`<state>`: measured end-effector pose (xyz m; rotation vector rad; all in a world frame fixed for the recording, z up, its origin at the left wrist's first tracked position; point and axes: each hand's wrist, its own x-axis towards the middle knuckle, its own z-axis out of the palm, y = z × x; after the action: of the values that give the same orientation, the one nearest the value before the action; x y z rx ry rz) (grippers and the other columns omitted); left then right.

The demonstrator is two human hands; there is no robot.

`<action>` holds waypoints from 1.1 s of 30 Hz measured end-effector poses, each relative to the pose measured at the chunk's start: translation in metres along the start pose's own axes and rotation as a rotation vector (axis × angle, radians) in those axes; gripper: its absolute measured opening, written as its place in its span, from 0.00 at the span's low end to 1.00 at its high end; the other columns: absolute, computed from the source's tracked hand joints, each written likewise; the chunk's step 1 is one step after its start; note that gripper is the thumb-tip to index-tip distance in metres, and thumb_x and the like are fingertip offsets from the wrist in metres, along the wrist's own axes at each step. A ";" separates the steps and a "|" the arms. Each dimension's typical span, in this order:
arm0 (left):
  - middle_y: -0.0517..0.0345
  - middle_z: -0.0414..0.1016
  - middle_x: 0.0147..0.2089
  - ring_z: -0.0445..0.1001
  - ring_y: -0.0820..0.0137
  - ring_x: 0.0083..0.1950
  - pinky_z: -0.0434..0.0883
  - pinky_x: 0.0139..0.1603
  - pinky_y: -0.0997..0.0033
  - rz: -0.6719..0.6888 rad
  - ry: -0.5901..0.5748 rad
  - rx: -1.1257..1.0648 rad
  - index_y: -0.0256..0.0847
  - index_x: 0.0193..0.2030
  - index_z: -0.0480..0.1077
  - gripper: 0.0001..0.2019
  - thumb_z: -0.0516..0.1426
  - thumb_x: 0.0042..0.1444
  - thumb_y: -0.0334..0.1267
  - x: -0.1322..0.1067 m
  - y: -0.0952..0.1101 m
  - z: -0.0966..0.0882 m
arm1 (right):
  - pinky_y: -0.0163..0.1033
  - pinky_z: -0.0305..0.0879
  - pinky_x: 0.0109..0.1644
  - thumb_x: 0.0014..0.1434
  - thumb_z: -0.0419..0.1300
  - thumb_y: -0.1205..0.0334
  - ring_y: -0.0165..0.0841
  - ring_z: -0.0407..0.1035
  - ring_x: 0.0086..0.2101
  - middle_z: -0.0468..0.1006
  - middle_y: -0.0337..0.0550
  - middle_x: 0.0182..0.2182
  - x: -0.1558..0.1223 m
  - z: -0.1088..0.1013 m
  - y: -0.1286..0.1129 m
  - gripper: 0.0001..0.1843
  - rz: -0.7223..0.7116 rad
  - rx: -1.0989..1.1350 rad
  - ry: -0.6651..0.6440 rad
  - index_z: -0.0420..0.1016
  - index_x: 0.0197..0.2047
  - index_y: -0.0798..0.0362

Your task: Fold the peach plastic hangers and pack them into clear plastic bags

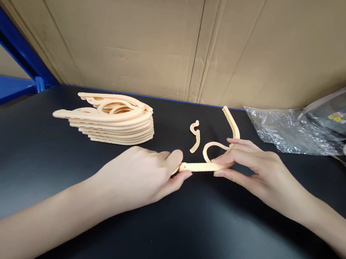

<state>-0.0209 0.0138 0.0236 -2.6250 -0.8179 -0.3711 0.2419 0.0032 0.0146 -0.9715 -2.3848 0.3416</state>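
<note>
left forearm [52, 211] right up front, left hand [147, 172] pinching, right hand [256, 167] gripping the cream piece [201, 167] between them over the tabletop [166, 238], likely light, stiff, smooth, best held beside that snappable-looking joint [184, 167]!

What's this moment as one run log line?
left hand grips peach hanger at one end | right hand holds it near its loop | hooked piece lies beyond

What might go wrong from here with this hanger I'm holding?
The hanger is thin between your left hand and right hand, so forcing it might crack it. The loose hook lies just beyond your hands and could get knocked aside. The stack of hangers beyond your left hand might topple if bumped.
</note>
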 end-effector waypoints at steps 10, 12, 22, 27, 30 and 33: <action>0.61 0.67 0.20 0.68 0.68 0.18 0.53 0.19 0.69 0.038 0.022 0.012 0.38 0.31 0.65 0.19 0.45 0.71 0.44 0.001 -0.002 -0.001 | 0.49 0.53 0.67 0.65 0.60 0.60 0.27 0.71 0.32 0.78 0.28 0.32 0.001 -0.002 0.003 0.02 0.002 0.032 -0.031 0.74 0.42 0.46; 0.60 0.66 0.20 0.68 0.68 0.18 0.53 0.19 0.69 0.052 0.035 0.017 0.38 0.31 0.65 0.21 0.43 0.72 0.45 0.002 -0.002 0.000 | 0.49 0.53 0.67 0.66 0.60 0.60 0.27 0.70 0.30 0.78 0.28 0.31 0.001 -0.003 0.003 0.03 -0.004 0.025 -0.038 0.74 0.43 0.46; 0.62 0.64 0.21 0.63 0.72 0.19 0.52 0.22 0.70 0.084 0.057 -0.013 0.39 0.29 0.63 0.17 0.45 0.69 0.38 0.002 -0.001 0.000 | 0.44 0.59 0.57 0.64 0.62 0.55 0.29 0.69 0.30 0.77 0.30 0.29 0.001 -0.005 0.005 0.07 0.059 0.061 -0.062 0.78 0.42 0.47; 0.57 0.66 0.26 0.68 0.65 0.30 0.62 0.26 0.67 0.092 0.063 -0.058 0.38 0.27 0.65 0.12 0.47 0.60 0.29 0.004 0.002 -0.003 | 0.45 0.57 0.60 0.62 0.64 0.55 0.31 0.71 0.36 0.78 0.31 0.31 0.002 -0.003 0.013 0.06 0.092 0.035 -0.138 0.77 0.39 0.48; 0.48 0.75 0.41 0.72 0.57 0.46 0.71 0.47 0.56 0.142 0.062 -0.012 0.33 0.38 0.72 0.11 0.48 0.63 0.28 0.005 0.002 0.003 | 0.43 0.63 0.52 0.64 0.62 0.56 0.33 0.69 0.37 0.78 0.35 0.33 0.002 -0.004 0.015 0.07 0.059 -0.056 -0.142 0.76 0.39 0.50; 0.43 0.72 0.57 0.65 0.51 0.62 0.61 0.66 0.47 0.158 0.130 -0.007 0.31 0.46 0.72 0.13 0.49 0.60 0.22 0.004 0.001 0.011 | 0.42 0.65 0.46 0.64 0.61 0.57 0.33 0.69 0.36 0.77 0.38 0.34 0.002 -0.003 0.016 0.08 0.029 -0.130 -0.134 0.76 0.40 0.52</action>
<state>-0.0156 0.0195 0.0151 -2.6182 -0.5642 -0.4950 0.2515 0.0160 0.0114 -1.0734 -2.5431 0.2734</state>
